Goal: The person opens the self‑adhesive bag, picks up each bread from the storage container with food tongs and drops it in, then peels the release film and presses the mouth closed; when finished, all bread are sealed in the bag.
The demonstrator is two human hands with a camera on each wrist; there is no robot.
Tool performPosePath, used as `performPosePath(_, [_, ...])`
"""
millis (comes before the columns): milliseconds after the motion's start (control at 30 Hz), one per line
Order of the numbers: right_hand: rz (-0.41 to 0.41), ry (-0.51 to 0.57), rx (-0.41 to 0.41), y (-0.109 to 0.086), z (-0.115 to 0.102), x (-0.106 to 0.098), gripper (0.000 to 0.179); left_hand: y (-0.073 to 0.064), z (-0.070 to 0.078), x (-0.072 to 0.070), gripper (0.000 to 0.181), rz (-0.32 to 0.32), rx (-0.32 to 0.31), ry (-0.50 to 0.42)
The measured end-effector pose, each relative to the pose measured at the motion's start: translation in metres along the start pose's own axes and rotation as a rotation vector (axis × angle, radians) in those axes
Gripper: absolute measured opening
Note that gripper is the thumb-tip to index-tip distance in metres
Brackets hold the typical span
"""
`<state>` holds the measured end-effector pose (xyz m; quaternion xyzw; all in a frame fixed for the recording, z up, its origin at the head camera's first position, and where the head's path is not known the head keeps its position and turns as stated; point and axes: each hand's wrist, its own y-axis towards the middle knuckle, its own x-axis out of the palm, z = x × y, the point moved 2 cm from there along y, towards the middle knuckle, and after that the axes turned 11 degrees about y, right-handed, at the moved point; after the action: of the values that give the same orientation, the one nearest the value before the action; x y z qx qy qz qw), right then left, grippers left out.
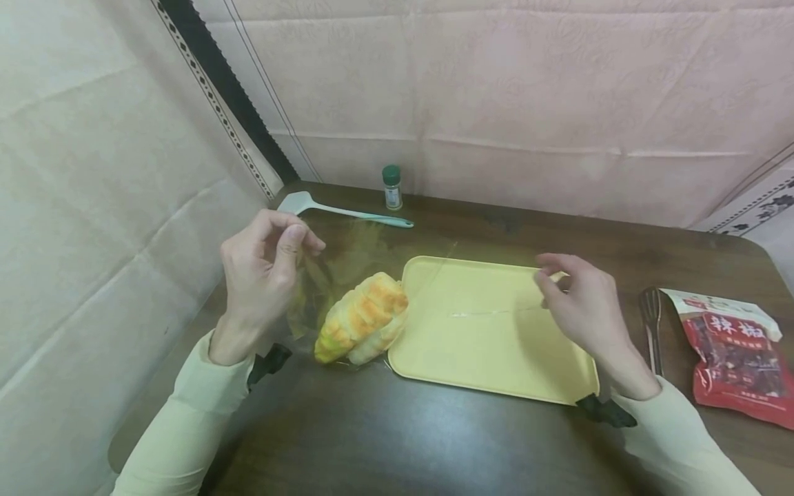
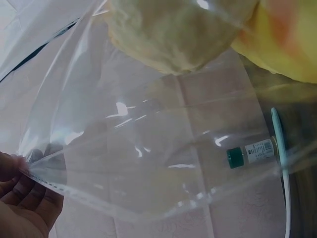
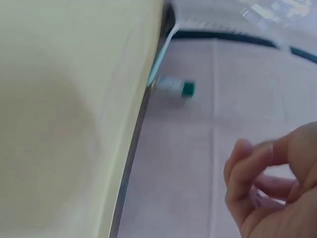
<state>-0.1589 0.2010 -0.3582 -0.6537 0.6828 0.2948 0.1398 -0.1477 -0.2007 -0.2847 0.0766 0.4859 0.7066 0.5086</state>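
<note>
My left hand pinches the edge of a clear plastic bag between thumb and fingers. In the left wrist view the film stretches from those fingers up to the bread. Golden-topped bread rests inside the bag, against the left end of a yellow tray. Over the tray's right side hovers my right hand, its fingers loosely bent. Nothing shows between the right hand's fingers in the right wrist view, which is blurred.
Behind the bag lie a pale blue spatula and a small green-capped jar. To the right of the tray are a fork and a red food packet. Cloth hangings enclose the table's back and left.
</note>
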Motion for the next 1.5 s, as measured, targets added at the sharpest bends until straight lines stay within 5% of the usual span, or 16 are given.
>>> performPosePath(233, [-0.212,0.339,0.023,0.011,-0.033,0.043,0.038,-0.001,0.001,-0.001,0.029,-0.002,-0.003,-0.014])
performPosePath(533, [-0.276,0.56,-0.042,0.032,-0.05,0.081,0.022,0.0,0.004,-0.003,0.018,-0.017,-0.014,-0.02])
performPosePath(800, [-0.211,0.706,-0.048,0.028,-0.052,0.096,0.014,-0.002,0.0,-0.005,0.011,-0.032,0.027,0.137])
performPosePath(967, [-0.192,0.853,-0.06,0.02,-0.055,0.109,0.015,-0.002,-0.007,-0.006,0.01,-0.047,0.003,0.153])
performPosePath(1267, [-0.086,0.879,-0.057,0.012,-0.059,0.117,0.005,-0.002,-0.015,-0.006,0.03,-0.119,-0.115,0.026])
performPosePath(1500, [-0.056,0.84,-0.046,0.011,-0.059,0.117,0.016,0.0,-0.018,-0.008,0.013,-0.143,-0.216,-0.079])
